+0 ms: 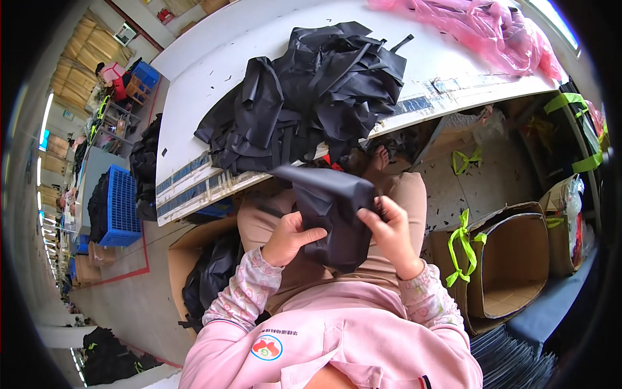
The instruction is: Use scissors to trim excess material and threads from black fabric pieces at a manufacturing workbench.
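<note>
White table point(184, 91) spans the upper part of the head view, its near edge patched with worn tape. Piled black fabric point(311, 104) occupies the middle of the table; crumpled pink plastic sheeting point(479, 35) lies at the far right. On the floor, an open cardboard box point(512, 269) stands at the person's right, and a carton point(179, 256) with black material point(217, 272) inside stands at the left.

Workpiece location: one black fabric piece point(340, 223), raised above the lap, in front of the table edge. Its upper end is blurred; contact with the table cannot be determined.

Left hand point(288, 238): grips the piece at its left side, thumb laid across the face, fingers hidden behind. Right hand point(389, 233): pinches the right edge between thumb and forefinger.

Step in hand, as judged: two-handed handling and opening-out of the piece. Next move appears to require a secure hold on both sides, with the loose upper end controlled to avoid creasing or slipping.
</note>
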A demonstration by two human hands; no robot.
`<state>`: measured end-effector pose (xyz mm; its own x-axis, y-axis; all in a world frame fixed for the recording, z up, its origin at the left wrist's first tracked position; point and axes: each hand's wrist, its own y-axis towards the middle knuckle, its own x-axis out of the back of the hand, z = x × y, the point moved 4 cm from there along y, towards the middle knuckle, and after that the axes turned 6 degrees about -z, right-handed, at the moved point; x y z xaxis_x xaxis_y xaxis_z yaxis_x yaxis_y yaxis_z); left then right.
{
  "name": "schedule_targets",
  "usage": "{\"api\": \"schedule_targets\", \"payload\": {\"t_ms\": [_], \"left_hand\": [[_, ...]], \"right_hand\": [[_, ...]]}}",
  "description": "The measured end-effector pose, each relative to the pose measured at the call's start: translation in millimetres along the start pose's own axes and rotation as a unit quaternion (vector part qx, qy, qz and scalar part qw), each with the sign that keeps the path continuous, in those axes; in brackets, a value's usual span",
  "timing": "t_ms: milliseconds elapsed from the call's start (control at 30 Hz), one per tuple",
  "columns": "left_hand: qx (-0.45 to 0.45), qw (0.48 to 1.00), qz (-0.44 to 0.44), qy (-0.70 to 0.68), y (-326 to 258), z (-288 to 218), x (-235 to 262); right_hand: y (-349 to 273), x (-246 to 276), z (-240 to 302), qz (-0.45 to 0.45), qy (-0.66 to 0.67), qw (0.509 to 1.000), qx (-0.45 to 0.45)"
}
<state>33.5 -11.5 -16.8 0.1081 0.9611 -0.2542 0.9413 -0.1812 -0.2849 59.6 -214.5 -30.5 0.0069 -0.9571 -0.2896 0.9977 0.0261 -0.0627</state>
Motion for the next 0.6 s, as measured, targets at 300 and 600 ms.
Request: {"api": "schedule_targets", "payload": {"t_ms": [300,600], "left_hand": [[-0.138,0.982,-0.083,0.097,3,7,19],[-0.122,0.985,-0.073,0.099,3,-15,8]], "right_hand": [[3,27,-3,-0.028,0.073,0.990,-0.114],[-1,25,49,-0.126,-0.205,0.953,0.184]]}}
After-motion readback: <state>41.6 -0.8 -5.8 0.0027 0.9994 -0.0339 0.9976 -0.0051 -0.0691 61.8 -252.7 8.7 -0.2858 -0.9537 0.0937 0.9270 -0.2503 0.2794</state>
